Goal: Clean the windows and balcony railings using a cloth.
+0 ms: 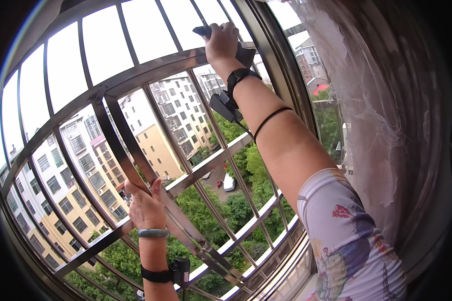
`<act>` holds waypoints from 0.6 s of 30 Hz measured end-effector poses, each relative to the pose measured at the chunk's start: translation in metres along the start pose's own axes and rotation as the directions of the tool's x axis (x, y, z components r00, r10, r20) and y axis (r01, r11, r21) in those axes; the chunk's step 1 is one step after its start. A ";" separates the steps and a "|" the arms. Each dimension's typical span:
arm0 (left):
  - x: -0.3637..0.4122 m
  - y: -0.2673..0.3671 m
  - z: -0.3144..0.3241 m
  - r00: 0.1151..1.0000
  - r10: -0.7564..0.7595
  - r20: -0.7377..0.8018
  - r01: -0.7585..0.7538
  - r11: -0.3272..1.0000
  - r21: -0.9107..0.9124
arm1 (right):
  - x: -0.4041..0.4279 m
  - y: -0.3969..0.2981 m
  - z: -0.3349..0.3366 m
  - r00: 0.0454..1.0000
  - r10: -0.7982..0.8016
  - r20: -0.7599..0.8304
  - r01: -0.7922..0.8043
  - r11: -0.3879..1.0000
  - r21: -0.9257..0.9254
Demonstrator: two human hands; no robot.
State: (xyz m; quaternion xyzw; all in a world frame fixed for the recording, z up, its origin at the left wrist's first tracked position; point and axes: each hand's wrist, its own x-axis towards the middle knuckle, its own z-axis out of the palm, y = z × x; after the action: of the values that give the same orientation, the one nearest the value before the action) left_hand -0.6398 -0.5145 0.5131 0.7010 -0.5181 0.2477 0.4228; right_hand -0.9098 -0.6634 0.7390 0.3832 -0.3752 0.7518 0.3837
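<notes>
A metal security grille fills the window opening before me. My left hand is wrapped around one of its vertical centre posts, low down, with the thumb on the right side. Higher up, at the right end of the upper crossbar, my right hand grips a dark cloth. Part of the cloth sticks out to the left of the fist and part hangs below it, against the crossbar. A thin upright bar passes behind that fist.
A sheer, frayed curtain hangs at the right beside the window frame. The sliding track runs along the lower right. Beyond the bars, far below, are trees and apartment buildings.
</notes>
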 end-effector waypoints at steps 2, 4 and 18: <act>0.005 -0.019 0.019 0.986 0.073 -0.149 -0.072 0.997 0.010 | -0.031 0.008 0.013 0.955 0.234 0.180 -0.236 0.972 -0.012; 0.004 -0.015 0.021 0.981 0.094 -0.172 -0.096 0.995 -0.003 | -0.061 0.014 0.023 0.973 0.230 0.028 -0.232 0.962 0.143; 0.006 -0.026 0.032 0.959 0.153 -0.237 -0.152 0.988 0.023 | 0.022 0.079 -0.012 0.929 -0.282 0.241 0.297 0.954 -0.030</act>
State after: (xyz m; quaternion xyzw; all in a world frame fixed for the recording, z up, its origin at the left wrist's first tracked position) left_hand -0.6164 -0.5421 0.4930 0.6253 -0.5154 0.3632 0.4598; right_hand -0.9911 -0.6803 0.7319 0.5073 -0.3817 0.6239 0.4558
